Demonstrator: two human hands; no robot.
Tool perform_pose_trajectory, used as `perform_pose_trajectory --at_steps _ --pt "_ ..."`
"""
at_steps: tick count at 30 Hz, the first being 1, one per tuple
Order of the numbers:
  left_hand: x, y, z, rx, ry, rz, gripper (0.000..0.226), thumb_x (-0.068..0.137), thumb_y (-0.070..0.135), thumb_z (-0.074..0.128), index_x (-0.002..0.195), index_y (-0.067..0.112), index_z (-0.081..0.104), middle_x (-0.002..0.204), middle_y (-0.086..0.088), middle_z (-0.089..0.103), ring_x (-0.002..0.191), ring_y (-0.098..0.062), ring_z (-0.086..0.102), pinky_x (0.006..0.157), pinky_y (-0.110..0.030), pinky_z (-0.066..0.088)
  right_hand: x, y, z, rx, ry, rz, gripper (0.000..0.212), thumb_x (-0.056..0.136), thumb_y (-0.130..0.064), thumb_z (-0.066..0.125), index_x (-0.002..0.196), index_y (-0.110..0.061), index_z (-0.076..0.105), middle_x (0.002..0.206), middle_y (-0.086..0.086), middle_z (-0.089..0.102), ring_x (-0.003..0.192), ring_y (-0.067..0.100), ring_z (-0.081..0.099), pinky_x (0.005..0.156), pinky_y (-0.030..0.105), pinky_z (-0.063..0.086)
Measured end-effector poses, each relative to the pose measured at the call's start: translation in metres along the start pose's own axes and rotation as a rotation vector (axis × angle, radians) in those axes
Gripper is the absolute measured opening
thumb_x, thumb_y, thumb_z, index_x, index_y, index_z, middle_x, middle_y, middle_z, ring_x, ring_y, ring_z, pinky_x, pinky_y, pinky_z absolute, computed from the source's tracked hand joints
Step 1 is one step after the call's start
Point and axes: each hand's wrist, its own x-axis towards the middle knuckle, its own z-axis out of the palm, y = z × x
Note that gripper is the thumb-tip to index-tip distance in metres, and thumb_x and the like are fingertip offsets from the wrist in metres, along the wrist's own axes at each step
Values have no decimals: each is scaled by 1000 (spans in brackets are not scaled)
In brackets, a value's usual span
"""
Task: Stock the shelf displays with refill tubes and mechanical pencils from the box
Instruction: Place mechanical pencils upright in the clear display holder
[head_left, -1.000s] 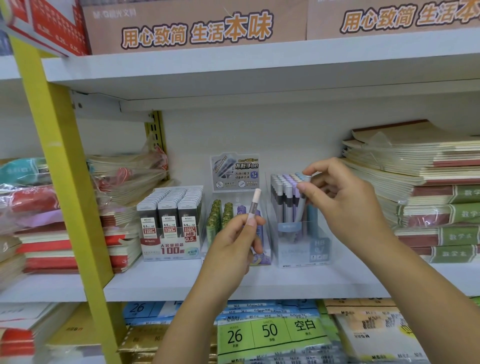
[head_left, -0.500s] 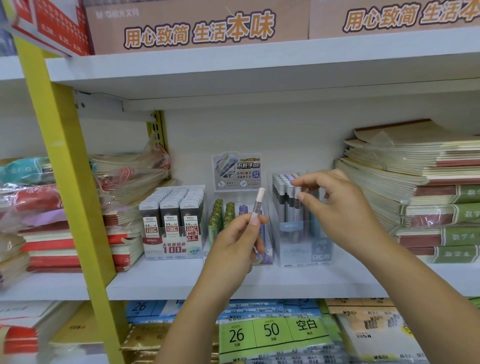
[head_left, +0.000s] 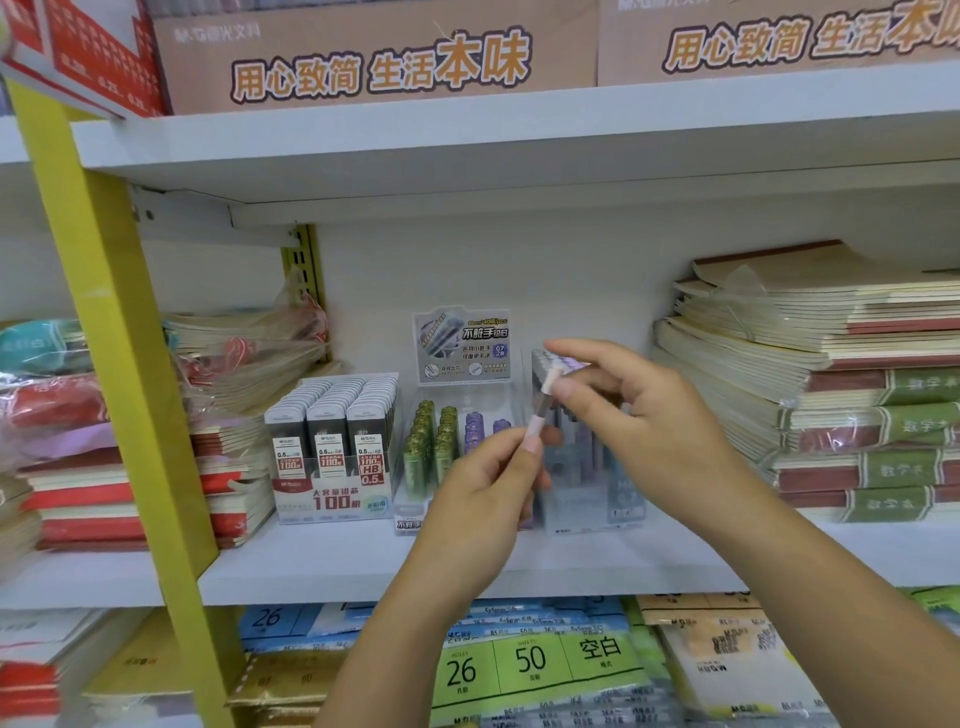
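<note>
– Mid-shelf, in front of the clear holder (head_left: 592, 512): where is the pencil (head_left: 541, 413)?
– Held up between both hands, just this side of the holder's left front corner. Long axis near upright, top leaning slightly right. Pale cap up, lower end down in the left hand (head_left: 483, 486).
– Grip?
– The left hand pinches the lower end between thumb and fingertips. The right hand (head_left: 644, 415) sits to the right, fingers curled. Its thumb (head_left: 565, 391) lies against the cap and its forefinger (head_left: 571, 347) arches above. Closed on the pencil or not, cannot tell.
– Which hand is nearer the holder?
– The right, I judge. It is level with the tops of the standing pencils (head_left: 558, 364), directly in front of them. The left is lower, in front of the tube display (head_left: 441, 447).
– Room?
– Open air above the holder, up to the upper shelf (head_left: 519, 171). Notebook stack (head_left: 831, 364) to the right, apart from the holder. Lead box (head_left: 332, 457) to the left, past the tubes. Free slots are hidden behind the hands.
– The move, then?
– Likely a hand-over to the right hand, then a short carry back and straight down, pencil kept upright. Risk: catching on neighbouring caps.
</note>
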Motion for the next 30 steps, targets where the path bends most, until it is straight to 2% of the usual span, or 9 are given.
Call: perform_pose_trajectory --at_steps 3,6,7,9,12,16,18,23,30 --pt "0 0 10 49 43 54 23 102 35 50 102 42 71 71 18 59 61 -2 50 63 -25 50 -1 -3 2 154 -28 28 26 90 -10 63 110 -26 62 82 4 73 78 11 69 69 12 49" --pt "2 -2 13 178 193 173 15 96 32 62 106 37 72 88 28 57 81 4 57 78 -35 59 3 -1 -10 213 149 10 23 93 -11 60 107 -28 51 82 6 73 82 19 69 73 31 51" --pt "3 -3 12 271 231 215 16 94 30 64 108 36 70 95 30 55 95 3 56 89 -34 55 4 0 -16 208 223 -21 23 94 -12 58 105 -29 48 83 3 72 83 16 69 73 31 51" --pt "4 -7 12 486 252 308 28 94 28 65 120 37 64 112 36 50 115 6 47 104 -16 37 6 2 -29 146 337 -103 22 96 -13 55 103 -31 45 85 -1 71 84 12 69 73 29 54" --pt "5 -14 14 684 203 362 41 96 22 63 137 27 57 135 25 45 126 11 30 106 1 12 5 9 -38 -6 378 -178 20 98 -13 52 108 -27 42 87 -5 67 85 11 66 71 31 55" --pt "6 -25 18 794 141 348 43 99 26 59 141 29 53 150 15 44 142 -4 31 119 -21 16 3 23 -35 -196 276 -141 23 97 -16 51 112 -31 41 92 -11 66 82 6 63 69 32 53" --pt "7 -28 18 801 144 356 43 98 26 60 141 29 54 151 15 45 141 -4 32 119 -26 20 2 30 -32 -248 219 -112 23 96 -18 52 110 -34 42 93 -8 66 84 6 62 72 32 53" --pt "7 -32 17 797 157 357 43 98 28 61 140 31 55 150 17 45 135 4 30 115 -24 20 2 37 -30 -338 123 -99 26 94 -17 57 107 -35 43 84 -13 60 88 -3 57 67 5 42" --pt "6 -32 16 777 154 343 42 98 28 60 140 33 54 150 19 45 138 -5 37 117 -32 29 2 39 -29 -261 90 -55 24 94 -16 58 105 -34 48 84 -10 63 81 -1 59 67 6 43"
